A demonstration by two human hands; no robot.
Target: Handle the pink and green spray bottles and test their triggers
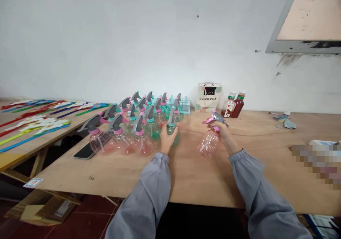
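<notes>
Head view: left of the bag and nearer the camera, the left grip clasps a green sprayer; directly before the bag, the right grip grasps a pink sprayer by its neck. Other sprayers crowd the surface left of the bag.

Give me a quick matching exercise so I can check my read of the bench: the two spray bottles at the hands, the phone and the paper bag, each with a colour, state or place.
1. Spray bottle at the left hand
2. Spray bottle at the right hand
3. Phone
4. Paper bag

A. Lying flat on the table
B. Green see-through body
C. Upright by the wall
D. Pink see-through body

Pairs: 1-B, 2-D, 3-A, 4-C
</notes>
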